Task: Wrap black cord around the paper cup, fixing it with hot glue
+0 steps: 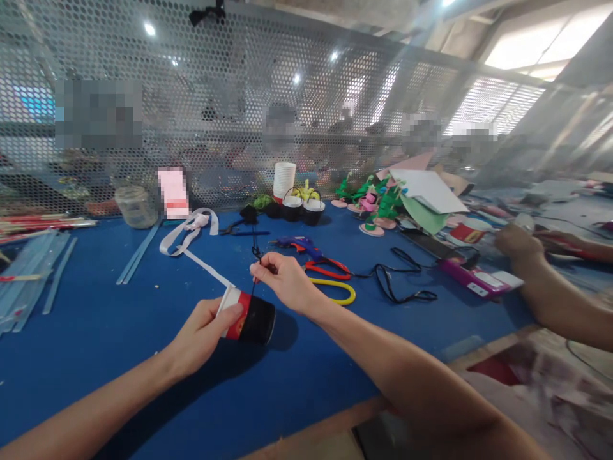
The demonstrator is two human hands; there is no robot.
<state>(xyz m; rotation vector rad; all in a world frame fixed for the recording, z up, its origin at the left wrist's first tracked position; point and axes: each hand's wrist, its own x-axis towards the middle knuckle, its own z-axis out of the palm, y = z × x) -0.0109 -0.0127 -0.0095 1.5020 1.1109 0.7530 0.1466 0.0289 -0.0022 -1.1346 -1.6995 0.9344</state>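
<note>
My left hand (204,326) is closed around a paper cup (258,321) lying on its side, its white rim toward me on the left. A red band circles its middle and black covers its base end. My right hand (287,281) pinches black yarn (257,251) just above the cup; a strand runs down to the black part and another leads back toward a dark ball. White ribbon (205,262) stretches from the cup's rim to a loose coil on the table. Scissors (341,295) with red and yellow handles lie beside my right hand.
A blue glue gun (299,243), pliers (235,225), small black-and-white buckets (313,209) and stacked white cups (284,179) stand farther back. Glue sticks (36,275) lie left, near a jar (136,207). Green craft plants (390,201) and a purple power strip (472,279) are right, near another person's arm.
</note>
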